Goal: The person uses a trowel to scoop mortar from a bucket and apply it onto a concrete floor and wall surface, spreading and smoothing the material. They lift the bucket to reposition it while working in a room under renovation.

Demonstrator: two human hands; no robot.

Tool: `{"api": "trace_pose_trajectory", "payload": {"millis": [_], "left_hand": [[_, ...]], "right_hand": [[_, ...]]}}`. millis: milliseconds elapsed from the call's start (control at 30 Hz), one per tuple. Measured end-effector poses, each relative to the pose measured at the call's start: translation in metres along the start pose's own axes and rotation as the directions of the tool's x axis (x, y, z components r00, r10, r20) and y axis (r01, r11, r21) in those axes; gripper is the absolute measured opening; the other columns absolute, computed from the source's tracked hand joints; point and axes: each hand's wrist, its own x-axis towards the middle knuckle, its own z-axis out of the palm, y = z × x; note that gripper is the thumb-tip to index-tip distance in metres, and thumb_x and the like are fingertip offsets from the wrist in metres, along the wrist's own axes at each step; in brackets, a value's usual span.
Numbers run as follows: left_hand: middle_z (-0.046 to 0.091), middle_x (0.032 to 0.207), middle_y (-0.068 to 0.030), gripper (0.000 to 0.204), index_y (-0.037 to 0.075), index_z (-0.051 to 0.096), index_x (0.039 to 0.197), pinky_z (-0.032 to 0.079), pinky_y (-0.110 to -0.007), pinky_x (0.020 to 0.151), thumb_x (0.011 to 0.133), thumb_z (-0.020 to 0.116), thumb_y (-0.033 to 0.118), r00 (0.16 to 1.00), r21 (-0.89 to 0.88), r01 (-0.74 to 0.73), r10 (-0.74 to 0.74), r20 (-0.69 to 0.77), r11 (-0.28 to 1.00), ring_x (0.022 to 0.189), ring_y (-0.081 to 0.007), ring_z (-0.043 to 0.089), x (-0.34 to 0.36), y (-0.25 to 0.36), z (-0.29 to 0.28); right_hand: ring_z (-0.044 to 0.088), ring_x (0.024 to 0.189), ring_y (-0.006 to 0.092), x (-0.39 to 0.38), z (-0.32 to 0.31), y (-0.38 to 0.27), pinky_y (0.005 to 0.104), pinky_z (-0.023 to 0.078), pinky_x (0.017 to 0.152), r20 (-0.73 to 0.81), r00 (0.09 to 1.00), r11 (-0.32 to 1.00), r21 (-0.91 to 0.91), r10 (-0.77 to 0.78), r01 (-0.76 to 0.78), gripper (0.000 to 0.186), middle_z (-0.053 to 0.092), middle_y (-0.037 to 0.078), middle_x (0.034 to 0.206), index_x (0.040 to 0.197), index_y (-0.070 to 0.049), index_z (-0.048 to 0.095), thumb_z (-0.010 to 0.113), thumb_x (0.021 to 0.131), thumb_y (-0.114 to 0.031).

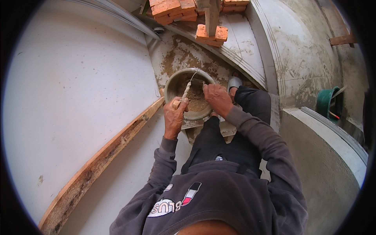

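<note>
left hand (174, 114) grasping rope-wrapped handle (187, 89), upper center | right hand (217, 98) overlapping right rim of bucket (168, 93), can't tell grip | bricks (167, 8) sitting top center

**Mostly matt and rough around the bucket (167, 91)**

The bucket resembles dull plastic, its mix (197, 102) gritty. Over it, thin metal wire (194, 73) meets a twisted, fibrous-looking handle (187, 90). Beyond it, coarse matt bricks (212, 34); to its left, a smooth matt wall (78, 78) and rough-grained wooden plank (102, 161); far right, a smooth plastic tub (324, 100).
</note>
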Motion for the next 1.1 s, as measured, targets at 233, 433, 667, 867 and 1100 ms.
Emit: {"api": "trace_pose_trajectory", "payload": {"millis": [233,433,667,867,1100], "left_hand": [[0.056,0.065,0.0018,0.026,0.001,0.064,0.081,0.037,-0.025,0.055,0.095,0.066,0.024,0.999,-0.039,-0.043,0.044,0.021,0.998,0.06,-0.0057,0.047,0.014,0.013,0.004],[0.057,0.064,0.0001,0.027,0.001,0.064,0.079,0.039,-0.026,0.055,0.094,0.067,0.023,0.998,0.062,0.001,-0.004,0.056,0.998,0.059,-0.0074,0.05,0.007,0.01,0.017],[0.059,0.065,0.0007,0.025,0.001,0.067,0.083,0.036,-0.025,0.053,0.093,0.067,0.025,0.998,0.179,-0.028,0.018,0.057,0.983,0.057,-0.0062,0.047,0.003,-0.018,0.009],[0.06,0.066,-0.0013,0.027,0.001,0.064,0.079,0.041,-0.028,0.059,0.093,0.067,0.024,0.999,0.165,0.033,-0.038,0.026,0.986,0.061,-0.0093,0.052,0.01,-0.037,-0.001],[0.059,0.065,0.0005,0.024,0.003,0.063,0.075,0.037,-0.027,0.056,0.09,0.068,0.022,0.985,0.05,0.163,-0.16,-0.059,0.985,0.058,-0.0085,0.047,0.018,-0.055,-0.016]], "right_hand": [[0.07,0.083,0.0282,0.001,0.012,0.027,0.041,0.056,0.064,0.153,0.969,0.916,0.381,-0.193,0.122,0.013,0.066,0.012,0.079,0.082,-0.007,0.073,0.063,0.079,-0.014],[0.071,0.083,0.0322,-0.016,0.029,0.03,0.045,0.056,0.072,0.193,0.944,0.829,0.545,-0.269,0.125,0.012,0.068,0.015,0.077,0.082,-0.006,0.072,0.066,0.08,-0.016],[0.067,0.083,0.0413,-0.021,0.016,0.048,0.0492,0.054,0.074,0.434,0.863,0.656,0.735,-0.258,-0.173,0.042,0.069,0.021,0.083,0.102,-0.003,0.075,0.071,0.085,-0.041],[0.069,0.076,0.0362,-0.038,0.017,0.064,0.0441,0.053,0.072,0.344,0.92,0.516,0.832,-0.186,-0.207,0.042,0.071,0.02,0.085,0.113,-0.005,0.074,0.077,0.078,-0.027],[0.064,0.059,0.0175,-0.067,-0.035,0.119,0.0338,0.049,0.058,0.379,0.925,0.15,0.913,0.035,-0.38,0.042,0.071,0.012,0.079,0.114,-0.002,0.073,0.072,0.088,-0.035]]}}
